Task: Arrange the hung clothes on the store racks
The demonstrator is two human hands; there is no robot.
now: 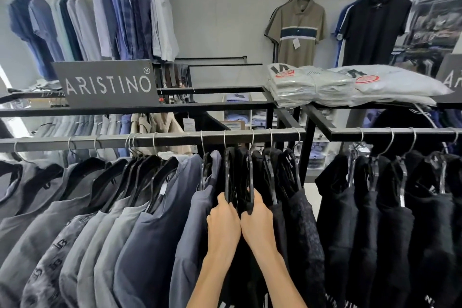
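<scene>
My two hands among the black shirts on the near rail.

My left hand [223, 220] curls its fingers round the lower edge of one black hanger [227, 177], and my right hand [258, 219] grips the next black hanger [250, 177] just to its right; the two hands touch side by side. Both hangers hook over the near rail [160, 139] and carry black shirts [295, 220]. Left of my hands on the same rail hang grey and navy shirts [105, 227], packed close and slanting. A second rail [390, 132] to the right holds more black tops [390, 220]. On the far upper frame stand an ARISTINO sign [106, 84] at the left and bagged folded shirts [325, 84] at the right.
</scene>
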